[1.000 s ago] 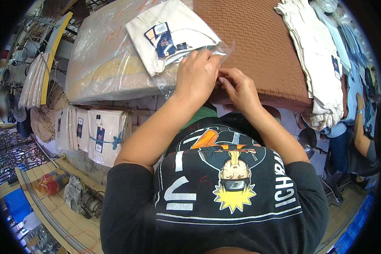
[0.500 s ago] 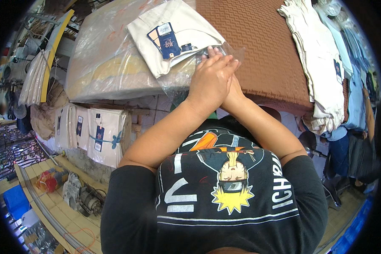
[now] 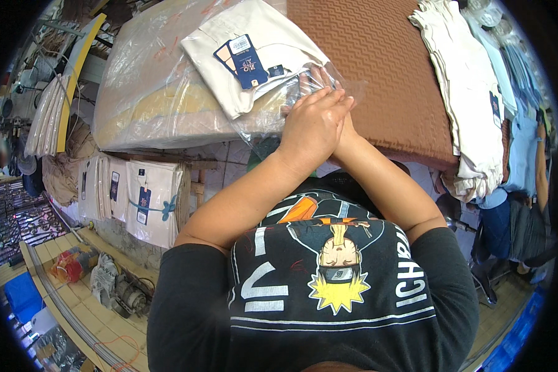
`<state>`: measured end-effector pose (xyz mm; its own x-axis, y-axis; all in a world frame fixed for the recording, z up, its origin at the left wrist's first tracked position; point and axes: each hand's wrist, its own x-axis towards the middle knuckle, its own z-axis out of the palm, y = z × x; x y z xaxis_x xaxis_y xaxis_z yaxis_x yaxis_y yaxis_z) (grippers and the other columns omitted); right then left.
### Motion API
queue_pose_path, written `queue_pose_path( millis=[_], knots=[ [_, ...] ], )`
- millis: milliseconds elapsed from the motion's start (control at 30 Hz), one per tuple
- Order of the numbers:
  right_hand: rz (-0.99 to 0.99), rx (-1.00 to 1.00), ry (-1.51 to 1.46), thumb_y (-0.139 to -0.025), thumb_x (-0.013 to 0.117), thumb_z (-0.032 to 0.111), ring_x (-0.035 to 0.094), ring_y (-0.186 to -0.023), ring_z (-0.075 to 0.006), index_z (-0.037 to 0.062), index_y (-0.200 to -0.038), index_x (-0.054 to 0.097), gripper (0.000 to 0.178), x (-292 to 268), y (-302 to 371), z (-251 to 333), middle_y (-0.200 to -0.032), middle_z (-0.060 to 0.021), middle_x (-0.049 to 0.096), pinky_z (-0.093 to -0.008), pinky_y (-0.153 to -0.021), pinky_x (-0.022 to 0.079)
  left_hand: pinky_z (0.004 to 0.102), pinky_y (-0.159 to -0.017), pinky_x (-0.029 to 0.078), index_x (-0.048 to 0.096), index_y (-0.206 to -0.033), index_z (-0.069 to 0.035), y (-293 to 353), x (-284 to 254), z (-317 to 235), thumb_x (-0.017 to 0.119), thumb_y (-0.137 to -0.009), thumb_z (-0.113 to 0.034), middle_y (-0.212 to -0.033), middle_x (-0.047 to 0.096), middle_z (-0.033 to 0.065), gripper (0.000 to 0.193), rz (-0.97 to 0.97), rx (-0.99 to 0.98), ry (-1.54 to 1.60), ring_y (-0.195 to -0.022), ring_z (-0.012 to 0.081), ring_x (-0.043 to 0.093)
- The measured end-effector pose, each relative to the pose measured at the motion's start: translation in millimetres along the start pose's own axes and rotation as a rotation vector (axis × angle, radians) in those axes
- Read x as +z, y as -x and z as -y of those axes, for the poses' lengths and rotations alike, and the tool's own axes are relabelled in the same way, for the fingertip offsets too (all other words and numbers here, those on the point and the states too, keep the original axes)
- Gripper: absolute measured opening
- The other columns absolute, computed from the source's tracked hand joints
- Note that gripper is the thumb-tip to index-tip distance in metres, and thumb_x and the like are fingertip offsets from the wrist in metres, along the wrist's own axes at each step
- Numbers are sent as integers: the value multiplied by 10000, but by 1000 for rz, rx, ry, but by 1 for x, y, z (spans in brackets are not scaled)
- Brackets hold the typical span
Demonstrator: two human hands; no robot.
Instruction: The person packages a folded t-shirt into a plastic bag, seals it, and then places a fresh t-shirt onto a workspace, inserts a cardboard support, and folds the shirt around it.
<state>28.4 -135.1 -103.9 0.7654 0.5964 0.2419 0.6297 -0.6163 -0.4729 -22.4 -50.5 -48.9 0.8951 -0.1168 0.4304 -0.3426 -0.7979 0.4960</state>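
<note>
Folded cream trousers (image 3: pixel 211 37) with dark blue hang tags (image 3: pixel 248 62) lie at the table's middle, partly inside a clear plastic bag (image 3: pixel 254 127). My left hand (image 3: pixel 313 121) crosses over my right hand, its fingers closed together at the bag's edge. Behind it, the fingers of my right hand (image 3: pixel 319 77) stretch out beneath the clear film, beside the trousers' corner. The right palm is hidden by the left hand.
The padded table has a brown textured cover (image 3: pixel 390 87); plastic film covers its left part. At the right lies a pile of cream trousers (image 3: pixel 459 80). Bagged folded trousers (image 3: pixel 158 220) stand low at the left, above a wooden bench (image 3: pixel 62 291) with a motor.
Both hands have shifted slightly toward me. More of the right fingers shows under the film, spread wider. The trousers have moved slightly to the left.
</note>
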Motion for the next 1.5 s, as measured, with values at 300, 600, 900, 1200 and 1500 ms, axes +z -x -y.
queue_pose_path(
  millis=[300,600,900,1200,1500],
  knots=[
    [352,50,277,-880,464,417,219,-1354,-345,42,-1370,347,628,-42,-5,20,-1427,-237,275,-498,-1068,219,365,-1038,336,523,-1262,-88,-11,-5,2,622,-758,-97,-1279,518,147,514,86,56,334,-1221,287,458],
    [-1,-129,281,-823,562,484,258,-1337,-365,39,-1378,330,748,-28,27,0,-1422,-239,287,-553,-1044,235,440,-1092,189,426,-1344,-111,-29,-74,92,560,-873,-267,-1451,315,112,514,100,-131,207,-1357,323,232],
    [136,-98,263,-815,574,472,228,-1350,-355,49,-1398,300,770,-39,36,9,-1435,-224,272,-546,-1074,148,608,-1050,76,360,-1394,-231,4,-41,133,468,-878,-505,-1504,189,84,594,132,-134,-411,-1385,373,92],
    [37,-244,220,-792,585,491,226,-1350,-356,42,-1374,341,774,-38,21,6,-1456,-207,234,-547,-1070,161,634,-1042,65,385,-1368,-324,6,-39,121,451,-847,-586,-1496,217,52,587,198,46,-388,-1382,369,101],
    [-57,-332,239,-764,606,520,293,-1305,-393,57,-1309,440,735,-35,3,2,-1393,-227,330,-550,-1021,253,619,-1050,71,365,-1377,-340,8,-38,120,403,-837,-640,-1496,219,48,619,233,75,-400,-1381,367,110]
  ],
)
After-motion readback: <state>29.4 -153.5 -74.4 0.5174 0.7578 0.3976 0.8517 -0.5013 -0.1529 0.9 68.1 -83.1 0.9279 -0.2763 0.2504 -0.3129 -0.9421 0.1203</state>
